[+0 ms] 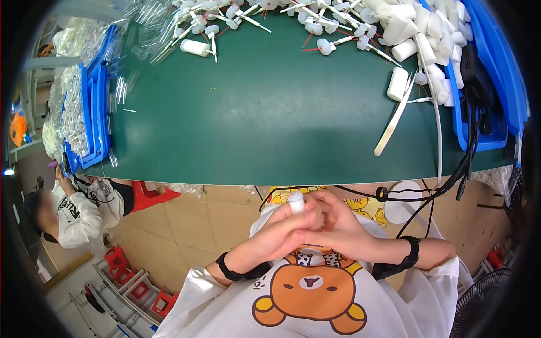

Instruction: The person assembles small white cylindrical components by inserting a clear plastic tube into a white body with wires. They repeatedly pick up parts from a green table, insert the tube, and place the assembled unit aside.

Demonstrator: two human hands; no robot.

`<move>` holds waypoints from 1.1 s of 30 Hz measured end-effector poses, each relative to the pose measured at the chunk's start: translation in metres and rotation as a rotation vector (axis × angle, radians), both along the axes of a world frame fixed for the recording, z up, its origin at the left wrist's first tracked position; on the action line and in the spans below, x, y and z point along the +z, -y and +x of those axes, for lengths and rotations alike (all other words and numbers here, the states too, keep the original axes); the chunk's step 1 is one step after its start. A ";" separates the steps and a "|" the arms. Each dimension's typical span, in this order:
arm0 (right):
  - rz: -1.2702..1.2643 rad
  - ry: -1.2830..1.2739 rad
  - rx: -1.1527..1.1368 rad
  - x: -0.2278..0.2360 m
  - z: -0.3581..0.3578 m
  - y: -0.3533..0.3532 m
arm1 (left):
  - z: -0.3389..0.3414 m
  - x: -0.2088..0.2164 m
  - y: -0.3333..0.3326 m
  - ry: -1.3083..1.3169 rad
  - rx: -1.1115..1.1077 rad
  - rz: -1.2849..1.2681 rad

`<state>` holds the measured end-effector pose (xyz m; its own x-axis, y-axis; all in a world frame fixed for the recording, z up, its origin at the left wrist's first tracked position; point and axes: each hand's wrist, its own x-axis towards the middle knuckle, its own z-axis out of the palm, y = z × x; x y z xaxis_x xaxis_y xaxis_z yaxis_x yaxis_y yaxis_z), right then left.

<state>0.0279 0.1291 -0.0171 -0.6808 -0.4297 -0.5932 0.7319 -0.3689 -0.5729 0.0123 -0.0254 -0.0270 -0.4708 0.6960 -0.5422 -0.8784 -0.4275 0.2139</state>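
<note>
My hands are clasped together in front of my chest, just off the table's near edge. From between the thumb and fingers of my left hand (282,231) sticks a small white plastic cylinder (296,202) with a translucent end, standing nearly upright. My right hand (337,226) is closed against the left one, its fingers curled in; what lies between the palms is hidden. On the right of the table lie pale tweezers (391,127), against a loose white cylinder (397,84).
The green table (242,124) carries a pile of white cylinders (428,34) and white stemmed parts with red wires (325,46) at its back. Blue trays (97,112) stand left, another blue bin (496,73) right. Black cables (466,163) hang over the right edge. A person (84,208) sits at left.
</note>
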 end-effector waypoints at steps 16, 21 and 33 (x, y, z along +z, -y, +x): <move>0.041 0.036 0.029 -0.003 -0.026 -0.014 | -0.002 -0.010 -0.037 0.009 0.124 -0.003; 0.075 0.233 -0.029 0.012 -0.028 -0.007 | -0.015 0.016 -0.040 0.201 0.087 -0.119; -0.011 0.253 0.036 0.019 -0.039 -0.012 | -0.009 0.012 -0.044 0.248 0.181 -0.055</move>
